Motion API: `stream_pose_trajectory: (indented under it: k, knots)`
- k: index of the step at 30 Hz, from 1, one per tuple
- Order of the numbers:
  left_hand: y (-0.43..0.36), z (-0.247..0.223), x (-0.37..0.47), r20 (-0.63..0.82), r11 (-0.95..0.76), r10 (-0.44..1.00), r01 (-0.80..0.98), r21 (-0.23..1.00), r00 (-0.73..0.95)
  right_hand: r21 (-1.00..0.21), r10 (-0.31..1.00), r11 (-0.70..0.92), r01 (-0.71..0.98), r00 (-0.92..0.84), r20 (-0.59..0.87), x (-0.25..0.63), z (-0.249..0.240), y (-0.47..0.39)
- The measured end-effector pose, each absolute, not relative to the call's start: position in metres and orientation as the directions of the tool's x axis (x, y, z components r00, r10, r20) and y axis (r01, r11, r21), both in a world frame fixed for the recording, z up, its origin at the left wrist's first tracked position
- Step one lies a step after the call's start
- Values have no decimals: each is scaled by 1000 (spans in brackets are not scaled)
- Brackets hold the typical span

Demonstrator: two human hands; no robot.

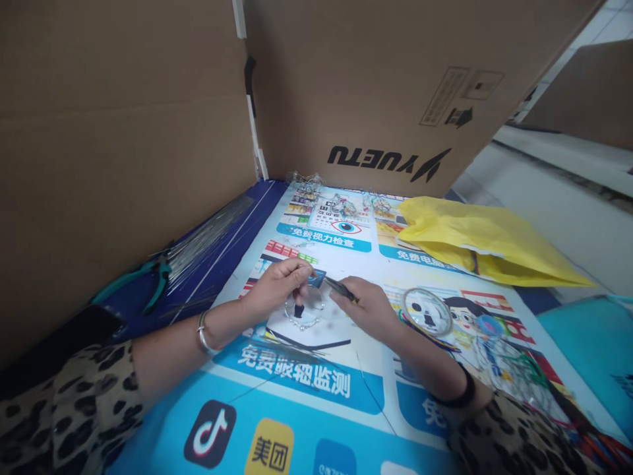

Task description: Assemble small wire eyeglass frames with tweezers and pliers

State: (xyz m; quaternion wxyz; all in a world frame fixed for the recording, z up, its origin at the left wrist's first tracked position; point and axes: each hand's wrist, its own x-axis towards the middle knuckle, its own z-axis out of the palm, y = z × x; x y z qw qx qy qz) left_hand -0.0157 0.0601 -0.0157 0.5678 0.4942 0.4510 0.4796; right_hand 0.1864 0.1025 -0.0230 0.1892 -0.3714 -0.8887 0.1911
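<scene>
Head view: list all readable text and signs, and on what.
"YUETU", upside down, plus arrow: cardboard
"免费视力检查": printed sheet
"免费眼轴监测": sheet
"免费电脑", part-covered: sheet
"免", part-covered: sheet
"美团": yellow icon
Note sign: black icon
"E" signs: eye chart
Blurred or tiny: other print on cardboard, sheet, blue icon, teal item

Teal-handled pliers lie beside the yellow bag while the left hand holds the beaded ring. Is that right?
Not quite. The head view shows the teal-handled pliers lying beside the thin wires, not the yellow bag. The left hand does hold the beaded ring.
</scene>
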Motion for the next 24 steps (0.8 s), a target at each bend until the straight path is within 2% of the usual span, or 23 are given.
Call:
stream_pose_trajectory:
  k: [4,7,17,24]
  knots:
    - [60,-14,-15,-68,89,988,-152,984,137,-662,723,571,486,-679,125,190,-15,106]
    - [60,-14,-15,-63,96,983,-190,977,175,-723,683,533,441,-728,59,191,-10,105]
    - [59,-17,-17,-46,112,969,-264,958,244,-654,610,591,472,-792,-20,188,-1,102]
    - [58,-16,-17,-67,142,950,-230,963,306,-679,552,597,427,-833,-38,186,3,97]
